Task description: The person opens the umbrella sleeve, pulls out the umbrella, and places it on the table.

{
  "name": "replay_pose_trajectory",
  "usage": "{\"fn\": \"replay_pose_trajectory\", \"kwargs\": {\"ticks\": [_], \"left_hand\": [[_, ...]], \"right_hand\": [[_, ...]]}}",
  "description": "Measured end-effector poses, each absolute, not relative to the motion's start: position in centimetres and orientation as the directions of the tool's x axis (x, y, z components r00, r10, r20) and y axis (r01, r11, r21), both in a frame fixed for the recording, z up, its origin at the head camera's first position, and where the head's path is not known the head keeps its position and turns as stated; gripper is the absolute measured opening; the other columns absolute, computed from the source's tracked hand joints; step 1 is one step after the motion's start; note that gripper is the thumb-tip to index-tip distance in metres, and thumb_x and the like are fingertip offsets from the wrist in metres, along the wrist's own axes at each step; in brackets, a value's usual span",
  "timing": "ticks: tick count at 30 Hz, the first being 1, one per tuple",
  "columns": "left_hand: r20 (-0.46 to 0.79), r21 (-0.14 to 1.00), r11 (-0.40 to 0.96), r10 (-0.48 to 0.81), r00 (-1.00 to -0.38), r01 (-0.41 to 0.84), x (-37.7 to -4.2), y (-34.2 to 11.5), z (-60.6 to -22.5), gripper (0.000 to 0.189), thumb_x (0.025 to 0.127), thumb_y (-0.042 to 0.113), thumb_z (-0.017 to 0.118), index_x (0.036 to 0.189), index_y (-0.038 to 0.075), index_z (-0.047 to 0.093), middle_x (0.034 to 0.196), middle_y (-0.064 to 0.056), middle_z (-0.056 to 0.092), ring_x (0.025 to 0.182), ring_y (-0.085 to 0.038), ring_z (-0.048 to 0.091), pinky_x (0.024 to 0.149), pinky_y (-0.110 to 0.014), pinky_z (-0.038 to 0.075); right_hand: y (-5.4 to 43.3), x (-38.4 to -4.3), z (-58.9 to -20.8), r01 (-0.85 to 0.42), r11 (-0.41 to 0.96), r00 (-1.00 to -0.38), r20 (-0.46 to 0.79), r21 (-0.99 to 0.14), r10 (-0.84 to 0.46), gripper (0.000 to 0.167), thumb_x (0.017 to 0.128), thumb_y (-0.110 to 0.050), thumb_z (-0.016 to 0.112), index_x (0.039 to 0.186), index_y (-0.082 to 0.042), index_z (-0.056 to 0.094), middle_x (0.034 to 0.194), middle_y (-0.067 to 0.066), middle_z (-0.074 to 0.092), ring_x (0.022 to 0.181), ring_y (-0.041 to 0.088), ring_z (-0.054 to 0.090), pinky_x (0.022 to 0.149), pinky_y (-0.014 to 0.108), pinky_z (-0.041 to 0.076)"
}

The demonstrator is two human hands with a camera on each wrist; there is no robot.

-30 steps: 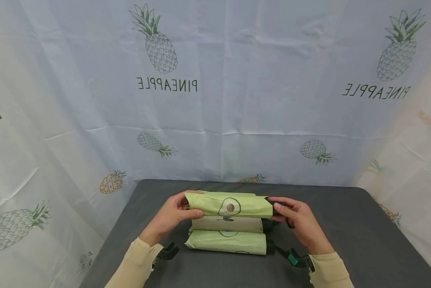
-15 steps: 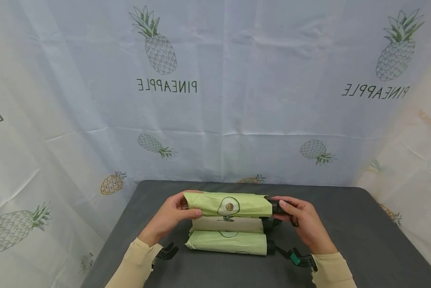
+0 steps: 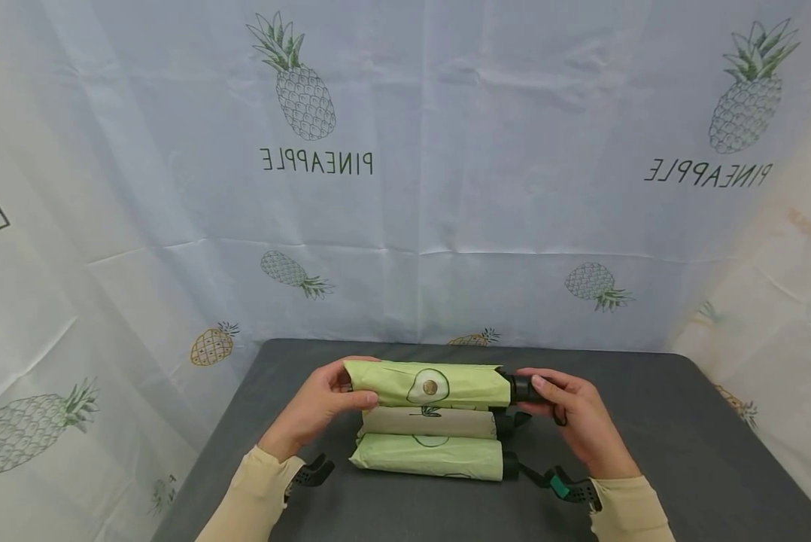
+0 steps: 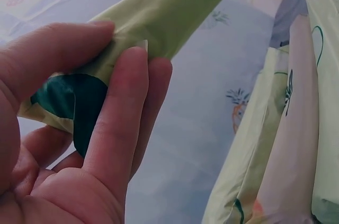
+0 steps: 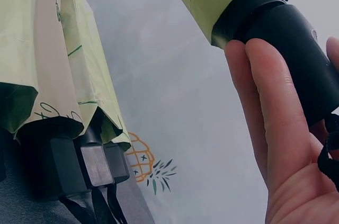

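Observation:
A folded umbrella in a light green avocado-print sleeve (image 3: 429,385) is held up level in the head view. My left hand (image 3: 324,399) pinches the sleeve's left end between thumb and fingers; in the left wrist view its dark green inside shows at the sleeve's end (image 4: 63,97). My right hand (image 3: 575,410) holds the black handle (image 5: 294,54) at the other end, thumb against fingers, with a black wrist loop (image 5: 331,150) hanging by the palm. Below lie a beige-sleeved umbrella (image 3: 429,422) and a green-sleeved umbrella (image 3: 429,457), side by side.
Another green-sleeved umbrella (image 4: 251,139) lies beyond the beige one, hidden in the head view by the held umbrella. All lie on a dark grey table (image 3: 405,512). White pineapple-print cloth (image 3: 419,203) hangs behind and at both sides.
My right hand has moved slightly right with the handle, so more black shows past the sleeve's edge. The left hand and the sleeve have shifted a little left. The lying umbrellas stay put.

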State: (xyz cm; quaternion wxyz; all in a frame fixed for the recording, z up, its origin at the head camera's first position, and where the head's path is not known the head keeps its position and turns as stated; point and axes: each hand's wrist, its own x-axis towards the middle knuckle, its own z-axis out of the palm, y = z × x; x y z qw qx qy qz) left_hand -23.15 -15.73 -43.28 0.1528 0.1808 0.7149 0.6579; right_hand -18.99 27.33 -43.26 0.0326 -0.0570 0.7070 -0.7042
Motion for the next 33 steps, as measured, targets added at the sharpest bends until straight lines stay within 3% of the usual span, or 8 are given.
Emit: {"fn": "replay_pose_trajectory", "kwargs": {"ticks": [11,20,25,33], "left_hand": [[0.034,0.999,-0.011,0.490,-0.871,0.033,-23.4,-15.5,-43.4,0.053,0.109,0.023,0.069,0.157,0.008,0.053,0.141,-0.013,0.062,0.122,-0.025,0.071,0.105,-0.051,0.064],[0.037,0.999,-0.014,0.478,-0.878,0.034,-23.6,-15.8,-43.5,0.054,0.109,0.023,0.070,0.157,0.005,0.053,0.137,-0.013,0.063,0.119,-0.024,0.072,0.108,-0.060,0.060],[0.025,1.000,-0.007,0.483,-0.875,0.024,-23.5,-15.8,-43.4,0.055,0.109,0.024,0.068,0.157,0.003,0.052,0.137,-0.014,0.063,0.117,-0.024,0.072,0.105,-0.055,0.063],[0.014,1.000,-0.003,0.466,-0.885,0.015,-23.6,-15.7,-43.3,0.054,0.110,0.029,0.067,0.155,0.003,0.053,0.136,-0.015,0.064,0.114,-0.026,0.073,0.107,-0.064,0.059]], "right_hand": [[27.6,-19.1,-43.2,-0.024,-0.008,-0.994,0.025,-1.000,-0.107,0.038,0.114,-0.025,0.060,0.143,-0.002,0.069,0.124,-0.011,0.072,0.103,0.011,0.081,0.098,0.031,0.066],[28.3,-19.1,-43.1,-0.040,-0.021,-0.994,0.042,-0.999,-0.098,0.034,0.114,-0.023,0.059,0.141,-0.006,0.071,0.123,-0.012,0.073,0.100,0.011,0.081,0.097,0.029,0.066],[28.8,-19.0,-43.1,-0.043,-0.013,-0.992,0.044,-0.999,-0.118,0.031,0.115,-0.024,0.057,0.139,-0.013,0.074,0.124,-0.013,0.072,0.101,0.011,0.081,0.098,0.028,0.065],[29.1,-19.0,-43.2,-0.064,-0.038,-0.991,0.068,-0.997,-0.120,0.033,0.115,-0.020,0.057,0.141,-0.007,0.072,0.123,-0.012,0.073,0.098,0.011,0.082,0.096,0.028,0.066]]}}
